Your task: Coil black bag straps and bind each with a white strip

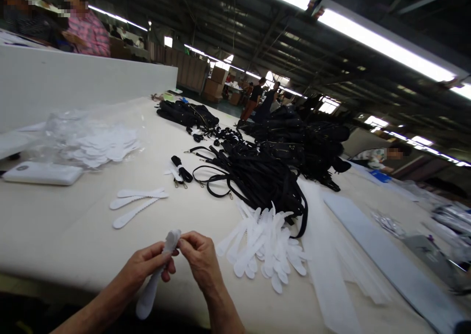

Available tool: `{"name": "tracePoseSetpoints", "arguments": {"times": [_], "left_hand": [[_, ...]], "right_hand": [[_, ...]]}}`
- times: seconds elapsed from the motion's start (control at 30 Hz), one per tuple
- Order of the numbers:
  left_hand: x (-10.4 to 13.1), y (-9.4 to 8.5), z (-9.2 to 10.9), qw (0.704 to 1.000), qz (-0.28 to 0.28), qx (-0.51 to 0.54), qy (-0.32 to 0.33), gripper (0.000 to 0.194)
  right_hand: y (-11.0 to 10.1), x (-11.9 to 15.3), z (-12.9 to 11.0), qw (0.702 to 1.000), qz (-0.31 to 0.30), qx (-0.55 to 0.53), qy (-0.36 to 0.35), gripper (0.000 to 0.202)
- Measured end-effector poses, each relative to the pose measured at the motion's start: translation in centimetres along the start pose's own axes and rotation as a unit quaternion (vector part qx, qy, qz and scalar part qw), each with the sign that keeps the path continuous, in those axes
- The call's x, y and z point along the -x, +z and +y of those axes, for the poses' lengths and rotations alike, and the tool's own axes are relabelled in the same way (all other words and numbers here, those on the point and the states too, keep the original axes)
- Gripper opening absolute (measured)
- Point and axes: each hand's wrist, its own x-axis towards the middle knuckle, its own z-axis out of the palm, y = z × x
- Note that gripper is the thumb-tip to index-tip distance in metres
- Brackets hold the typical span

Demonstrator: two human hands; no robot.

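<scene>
My left hand (145, 265) is closed around a white strip (147, 297) with a rounded end and a notched edge. The strip's wide lower end hangs below my fingers, and its upper part is bunched above them. At that bunched top, my right hand (201, 256) pinches the edge between thumb and fingertips. Matching loose strips (138, 199) lie on the table ahead of my left hand. To the right of my hands spreads a pile of white strips (263, 248). A folded black strap bundle (181, 169) with a white band around it lies farther forward.
Black straps (253, 177) with metal clips are heaped mid-table, with black bags (298, 133) behind. At left are plastic-wrapped white pieces (103, 142) and a white power bank-like box (43, 173). Long white sheets (327, 265) and a grey board (382, 255) lie right. Other people stand farther off.
</scene>
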Motion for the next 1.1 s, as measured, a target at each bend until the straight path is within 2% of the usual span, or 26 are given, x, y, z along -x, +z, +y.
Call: {"name": "tracePoseSetpoints", "arguments": {"times": [0.2, 0.4, 0.5, 0.6, 0.7, 0.8, 0.87, 1.0, 1.1], "left_hand": [[-0.2, 0.6, 0.1, 0.999, 0.028, 0.016, 0.01, 0.034], [0.1, 0.9, 0.1, 0.997, 0.069, 0.014, 0.04, 0.043], [0.6, 1.2, 0.5, 0.994, 0.094, 0.005, 0.064, 0.042], [1.0, 1.5, 0.9, 0.993, 0.088, -0.002, 0.077, 0.033], [1.0, 1.7, 1.0, 0.995, 0.068, -0.012, 0.066, 0.031], [0.6, 1.5, 0.8, 0.998, 0.055, 0.007, 0.04, 0.034], [0.4, 1.2, 0.7, 0.996, 0.059, 0.061, 0.024, 0.032], [0.6, 0.6, 0.9, 0.979, 0.045, 0.197, 0.024, 0.018], [1.0, 0.7, 1.2, 0.975, 0.012, 0.223, 0.009, 0.016]], "right_hand": [[0.4, 0.0, 1.1, 0.996, 0.078, -0.027, 0.019, 0.016], [0.7, 0.0, 1.5, 0.991, 0.101, -0.079, 0.044, 0.023], [1.2, 0.0, 2.1, 0.979, 0.105, -0.157, 0.078, 0.026], [1.5, 0.1, 2.8, 0.96, 0.105, -0.238, 0.105, 0.028], [1.0, 0.1, 3.2, 0.955, 0.119, -0.251, 0.104, 0.028], [-0.5, -0.1, 3.3, 0.96, 0.15, -0.216, 0.091, 0.03], [-2.1, -0.2, 3.4, 0.962, 0.185, -0.187, 0.079, 0.032], [-6.0, -0.6, 3.8, 0.954, 0.267, -0.136, 0.032, 0.035], [-9.3, -0.9, 3.9, 0.951, 0.301, -0.068, 0.002, 0.036]]}}
